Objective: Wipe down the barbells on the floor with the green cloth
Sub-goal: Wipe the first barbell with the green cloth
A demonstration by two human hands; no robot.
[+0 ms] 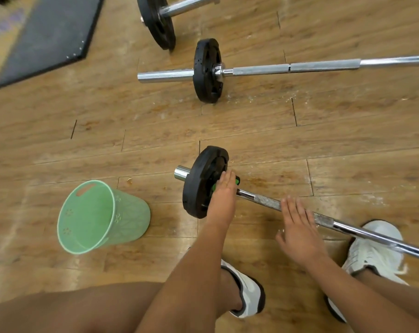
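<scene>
Near barbell (362, 233): chromed steel bar lying on the floor, running from centre to near right. It has a rough, grey knurled section and a smooth, bright sleeve stub at its left end.
Near plate (197, 188): black disc with a matte finish and cut-out grip openings, mounted upright on the left end of the near barbell.
Green cloth (237, 180): bright green, mostly covered by the left hand. It sits at the junction of the bar and the inner face of the near plate.
Left hand (224, 192): palm down on the green cloth, fingers straight and together, pressing the cloth against the bar and plate. The thumb is hidden, so a pinch cannot be ruled out.
Right hand (297, 227): fingers straight and slightly spread, laid flat over the knurled section to the right of the left hand. It grasps nothing.
Middle barbell (323, 66): chromed bar with matte knurled bands and one black plate, lying farther away.
Far barbell (184, 6): thick chrome shaft and a black plate, at the far edge.
Basket (131, 212): pale green plastic with a tapered round shape, flower perforations and a slot handle, standing near left of the plate.
Floor (59, 140): glossy wood-grain planks with scuffs and white specks.
Mat (52, 27): dark and flat, at far left.
Shoes (376, 251): white, with laces, on either side of the near bar.
Lettering: any on the plates is too small to read.
</scene>
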